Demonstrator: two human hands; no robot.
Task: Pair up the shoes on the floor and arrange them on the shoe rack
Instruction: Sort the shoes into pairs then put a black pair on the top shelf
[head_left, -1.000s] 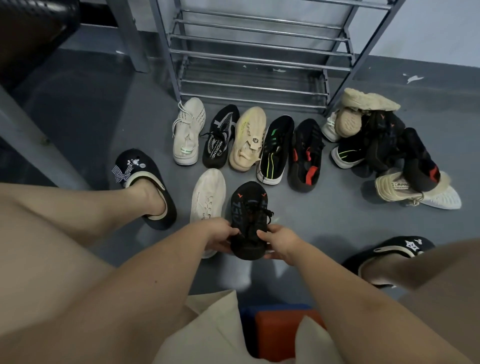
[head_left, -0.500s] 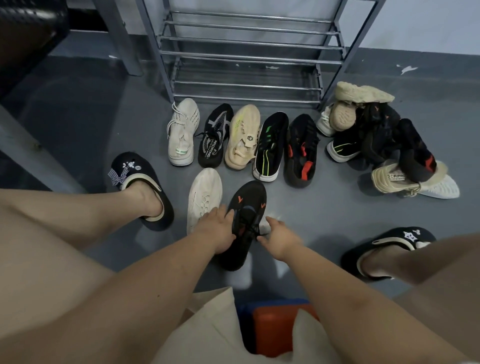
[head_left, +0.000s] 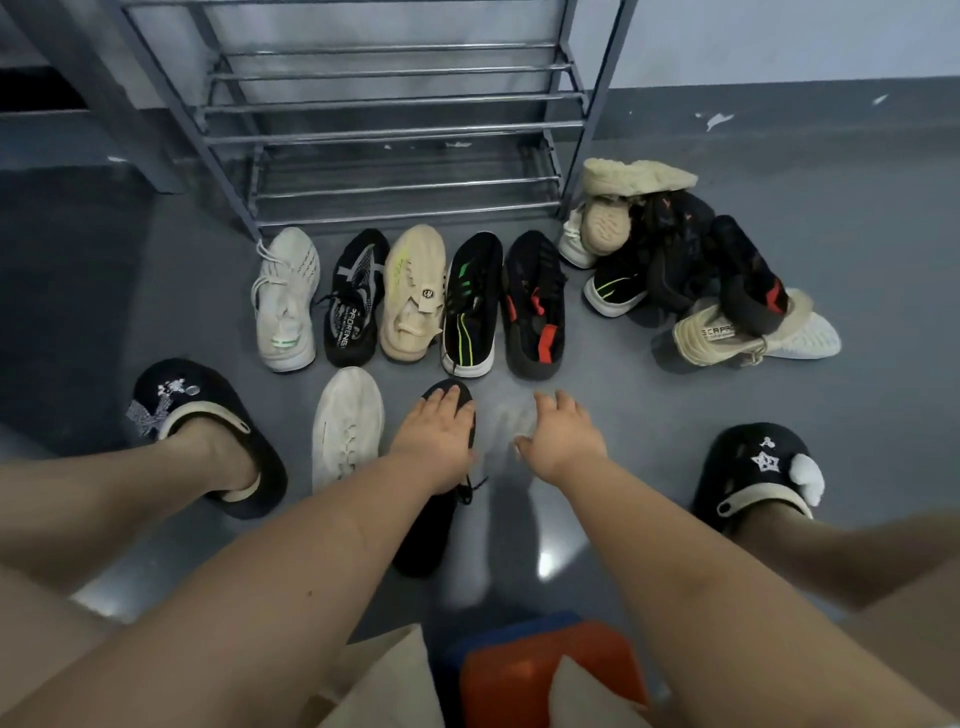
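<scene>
Since the earlier frame, the black shoe has been set down on the floor beside the white shoe, and the right hand has been lifted off, fingers apart and empty. It is pressed flat by the left hand, fingers straight. Judged light and soft-knitted; its stiffer heel or sole edge would best be gripped. The shoe rack holds nothing yet.

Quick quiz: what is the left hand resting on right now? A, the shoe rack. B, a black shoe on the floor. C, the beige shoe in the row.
B: the left hand lies with straight fingers on the black shoe beside the white shoe.
</scene>
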